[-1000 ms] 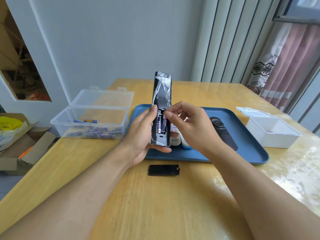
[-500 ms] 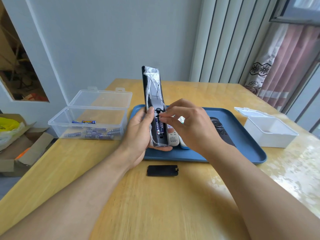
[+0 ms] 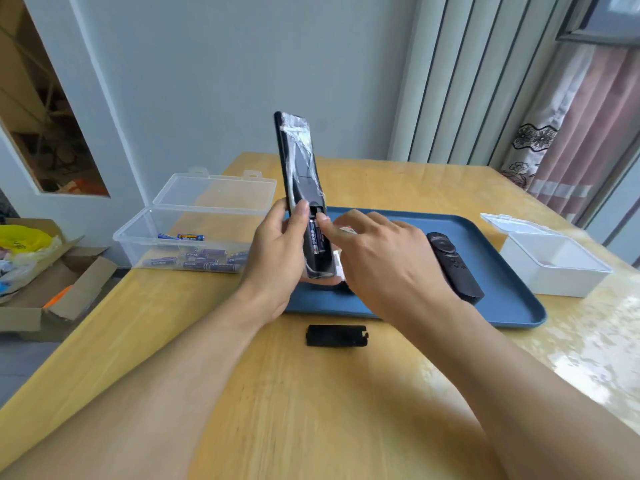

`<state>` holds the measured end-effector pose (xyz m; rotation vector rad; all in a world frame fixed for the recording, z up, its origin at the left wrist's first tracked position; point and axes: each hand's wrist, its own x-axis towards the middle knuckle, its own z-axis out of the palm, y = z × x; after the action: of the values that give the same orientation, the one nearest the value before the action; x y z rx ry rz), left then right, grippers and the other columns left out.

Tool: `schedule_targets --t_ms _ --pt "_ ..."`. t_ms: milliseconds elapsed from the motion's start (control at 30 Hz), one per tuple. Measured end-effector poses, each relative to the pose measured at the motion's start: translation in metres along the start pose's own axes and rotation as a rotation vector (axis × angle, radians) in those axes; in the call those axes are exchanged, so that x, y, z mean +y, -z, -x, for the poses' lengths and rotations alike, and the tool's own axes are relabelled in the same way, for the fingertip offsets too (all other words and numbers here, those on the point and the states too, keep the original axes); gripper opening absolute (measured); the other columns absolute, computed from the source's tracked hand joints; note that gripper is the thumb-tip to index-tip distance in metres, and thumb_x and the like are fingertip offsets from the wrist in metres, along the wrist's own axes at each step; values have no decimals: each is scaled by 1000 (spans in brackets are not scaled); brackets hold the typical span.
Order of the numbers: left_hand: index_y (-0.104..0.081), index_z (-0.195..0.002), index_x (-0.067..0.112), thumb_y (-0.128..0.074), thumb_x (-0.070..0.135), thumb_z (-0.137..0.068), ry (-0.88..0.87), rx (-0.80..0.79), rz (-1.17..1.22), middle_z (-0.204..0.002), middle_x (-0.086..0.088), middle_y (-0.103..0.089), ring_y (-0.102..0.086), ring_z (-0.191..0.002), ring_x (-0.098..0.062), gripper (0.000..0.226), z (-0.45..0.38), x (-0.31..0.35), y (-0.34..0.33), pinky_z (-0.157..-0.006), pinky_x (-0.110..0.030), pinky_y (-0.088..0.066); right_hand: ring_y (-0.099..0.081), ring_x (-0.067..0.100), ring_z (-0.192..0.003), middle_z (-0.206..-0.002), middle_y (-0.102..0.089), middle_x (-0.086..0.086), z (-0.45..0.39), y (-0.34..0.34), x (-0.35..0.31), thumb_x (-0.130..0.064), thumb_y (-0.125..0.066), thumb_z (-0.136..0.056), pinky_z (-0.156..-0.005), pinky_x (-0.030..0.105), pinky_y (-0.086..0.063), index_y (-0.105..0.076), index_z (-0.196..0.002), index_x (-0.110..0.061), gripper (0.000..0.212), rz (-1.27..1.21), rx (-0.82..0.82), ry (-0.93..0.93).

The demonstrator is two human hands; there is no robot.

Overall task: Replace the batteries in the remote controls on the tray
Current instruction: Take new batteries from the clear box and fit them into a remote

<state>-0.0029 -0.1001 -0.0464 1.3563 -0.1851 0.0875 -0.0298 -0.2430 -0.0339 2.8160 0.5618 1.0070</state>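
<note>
The left hand [image 3: 277,251] grips a black plastic-wrapped remote [image 3: 300,188] holding batteries [image 3: 317,239]; the right hand [image 3: 388,261], fingers extended, presses them; the left clear plastic box [image 3: 180,223] holds loose batteries [image 3: 207,261].

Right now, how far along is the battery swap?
Done: the cover is off, lying on the table. In hand: left hand holds the wrapped remote upright; right hand fingers at the batteries in its open bay. Left: refit the cover, then the black remote on the tray.
</note>
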Motion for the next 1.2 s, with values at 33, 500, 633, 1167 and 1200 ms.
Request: schedule_targets --t_ms 33,500,633,1167,1200 --pt "-61 -109 14 -46 35 -107 -3 13 10 -107 -19 -72 -73 -91 -38 26 -2 0 1 -66 -65 -58 -65 25 -88 -116 -66 -3 1 0 -2 -15 -62 -83 -57 30 -35 -52 -142 -27 62 15 -37 3" --pt "-58 -118 10 -48 43 -103 92 71 146 -93 -8 -74 -70 -62 -23 38 -8 10 5 -41 -27 -46 -53 1 -69 -74 -64 -17 -2 43 18 -52 -68 -86 -51 20 -29 -73 -89 -45 10 -416 -459 -134" --pt "-57 -116 9 -58 14 -99 106 53 112 -100 -8 -72 -71 -67 -22 17 -6 7 4 -42 -28 -50 -55 3 -65 -65 -61 -17 1 45 15 -64 -79 -67 -50 20 -33 -75 -88 -45 28 -407 -652 -107" --pt "-52 -129 3 -45 7 -104 79 -57 128 -119 -17 -70 -73 -72 -28 26 -4 5 -1 -49 -40 -58 -46 5 -51 -55 -52 -16 4 39 15 -47 -81 -73 -49 20 -31 -74 -81 -35 16 -474 -751 -26" --pt "-53 -128 4 -46 8 -103 67 -40 118 -117 -16 -71 -72 -71 -27 26 -4 4 0 -49 -39 -58 -45 4 -50 -54 -52 -18 4 39 20 -45 -83 -72 -50 19 -33 -74 -79 -32 17 -566 -753 -58"
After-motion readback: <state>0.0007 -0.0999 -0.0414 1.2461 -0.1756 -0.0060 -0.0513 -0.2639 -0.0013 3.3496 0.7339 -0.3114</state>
